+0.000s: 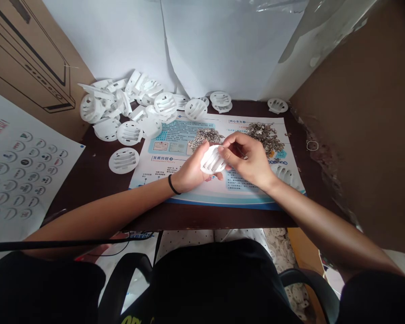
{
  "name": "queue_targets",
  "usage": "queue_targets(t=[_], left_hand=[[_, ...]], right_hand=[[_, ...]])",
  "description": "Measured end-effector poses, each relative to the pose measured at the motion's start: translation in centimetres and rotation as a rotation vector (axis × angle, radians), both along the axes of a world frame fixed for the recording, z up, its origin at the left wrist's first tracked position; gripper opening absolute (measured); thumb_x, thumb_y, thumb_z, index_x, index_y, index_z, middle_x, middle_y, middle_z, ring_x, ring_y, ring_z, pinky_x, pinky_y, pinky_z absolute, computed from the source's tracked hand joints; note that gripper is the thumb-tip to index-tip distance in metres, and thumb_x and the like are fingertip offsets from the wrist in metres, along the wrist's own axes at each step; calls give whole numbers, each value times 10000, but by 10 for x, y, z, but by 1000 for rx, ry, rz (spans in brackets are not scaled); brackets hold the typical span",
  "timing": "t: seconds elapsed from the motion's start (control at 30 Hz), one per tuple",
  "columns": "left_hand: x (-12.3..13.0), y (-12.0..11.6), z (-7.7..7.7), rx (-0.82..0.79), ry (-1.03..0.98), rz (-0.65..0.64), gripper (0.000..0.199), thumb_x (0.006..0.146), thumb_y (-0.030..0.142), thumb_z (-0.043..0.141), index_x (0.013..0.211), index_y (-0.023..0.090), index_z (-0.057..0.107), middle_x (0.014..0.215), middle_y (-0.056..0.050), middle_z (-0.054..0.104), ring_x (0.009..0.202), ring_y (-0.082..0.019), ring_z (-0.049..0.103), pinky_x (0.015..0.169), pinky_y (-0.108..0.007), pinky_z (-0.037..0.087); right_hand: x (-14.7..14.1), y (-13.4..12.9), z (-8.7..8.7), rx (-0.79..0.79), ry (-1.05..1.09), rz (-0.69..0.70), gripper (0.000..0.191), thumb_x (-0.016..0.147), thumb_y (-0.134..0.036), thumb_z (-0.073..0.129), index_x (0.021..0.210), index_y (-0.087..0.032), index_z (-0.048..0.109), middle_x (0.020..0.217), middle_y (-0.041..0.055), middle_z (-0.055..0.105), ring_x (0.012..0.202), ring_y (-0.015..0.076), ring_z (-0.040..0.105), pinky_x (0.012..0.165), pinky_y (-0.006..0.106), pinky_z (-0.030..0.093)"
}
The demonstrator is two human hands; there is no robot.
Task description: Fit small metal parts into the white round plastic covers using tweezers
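My left hand (192, 168) holds a round white plastic part (212, 161) with raised slots, tilted up above the printed sheet. Its fingers wrap behind the disc and the thumb lies along the upper left rim. At the disc's right edge is my right hand (246, 157), thumb and forefinger pinched together against the slots. A small metal piece (245, 157) shows among its curled fingers; what sits right under the fingertips is hidden. Just beyond the hands lie two heaps of small metal pieces, a left heap (205, 137) and a right heap (265, 137).
A pile of similar white discs (121, 101) fills the table's back left. Single ones lie along the back and near the right forearm, such as one disc (277, 105). Cardboard walls (364, 112) close in both sides. A black cable (70, 244) crosses above my left forearm.
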State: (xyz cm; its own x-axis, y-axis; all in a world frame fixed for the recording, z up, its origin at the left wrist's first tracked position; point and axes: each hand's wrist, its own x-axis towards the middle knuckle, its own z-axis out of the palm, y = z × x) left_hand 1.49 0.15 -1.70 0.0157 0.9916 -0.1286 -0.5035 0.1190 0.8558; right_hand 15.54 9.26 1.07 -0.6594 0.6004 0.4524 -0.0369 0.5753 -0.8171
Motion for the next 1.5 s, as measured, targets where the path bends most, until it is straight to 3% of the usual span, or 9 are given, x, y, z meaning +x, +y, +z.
queue_targets(t=[0.2, 0.5, 0.63, 0.8, 0.97, 1.17, 1.27, 1.37, 1.5], left_hand=[[2, -1, 3, 38, 53, -13, 564, 972, 645, 336, 1006, 159, 619, 704, -35, 682, 512, -127, 623, 443, -239, 392], [2, -3, -3, 164, 214, -7, 628, 946, 716, 369, 1107, 156, 602, 687, -24, 696, 481, -126, 618, 449, -247, 401], [-2, -7, 7, 138, 260, 51, 585, 927, 737, 442, 1082, 186, 563, 719, -8, 689, 530, -121, 643, 432, -228, 372], [-3, -16, 23, 165, 454, 133, 442, 914, 630, 593, 1048, 222, 490, 690, 33, 660, 535, -101, 617, 411, -198, 351], [-3, -18, 21, 224, 595, 164, 392, 936, 600, 577, 1006, 222, 499, 678, 21, 640, 528, -110, 604, 480, -231, 445], [-11, -18, 22, 230, 762, 128, 312, 907, 421, 678, 1093, 186, 593, 782, 9, 650, 588, -110, 603, 560, -243, 467], [-12, -18, 26, 246, 828, 157, 167, 936, 352, 626, 951, 186, 646, 704, 16, 644, 554, -100, 550, 559, -234, 436], [-11, -17, 30, 203, 834, 106, 255, 977, 342, 541, 793, 185, 621, 630, 17, 637, 446, -74, 491, 510, -229, 411], [-10, -17, 33, 175, 840, 30, 256, 976, 319, 509, 839, 154, 647, 661, 2, 681, 450, -64, 533, 511, -209, 449]], right_hand=[[1, -2, 1, 114, 0, -11, 178, 899, -347, 643, 796, -220, 574, 675, -29, 580, 534, 84, 475, 527, 267, 391], [2, -7, 0, 321, -8, -54, 262, 969, -352, 587, 752, -213, 541, 696, -7, 580, 578, 98, 450, 566, 278, 374], [3, -5, -1, 380, 25, -81, 237, 993, -369, 555, 808, -222, 555, 742, 6, 603, 597, 111, 472, 566, 290, 374], [5, -3, 0, 466, 46, -57, 166, 996, -334, 552, 872, -226, 571, 760, 10, 612, 613, 122, 501, 588, 302, 408], [7, -1, 4, 514, 54, -6, 149, 998, -317, 567, 882, -223, 568, 796, 15, 634, 609, 114, 508, 588, 299, 434], [13, 11, 2, 822, 30, 3, 140, 1000, -269, 544, 869, -240, 584, 778, 41, 625, 750, 183, 585, 675, 349, 510], [15, 15, 0, 881, -44, 12, 166, 1005, -292, 525, 862, -251, 598, 780, 44, 631, 741, 192, 573, 671, 365, 514], [15, 16, -1, 912, -40, 19, 150, 1006, -267, 516, 894, -245, 614, 796, 53, 649, 748, 195, 580, 669, 363, 517], [14, 14, 1, 887, -12, 19, 131, 1002, -232, 523, 922, -216, 626, 791, 55, 654, 749, 184, 606, 684, 341, 532]])
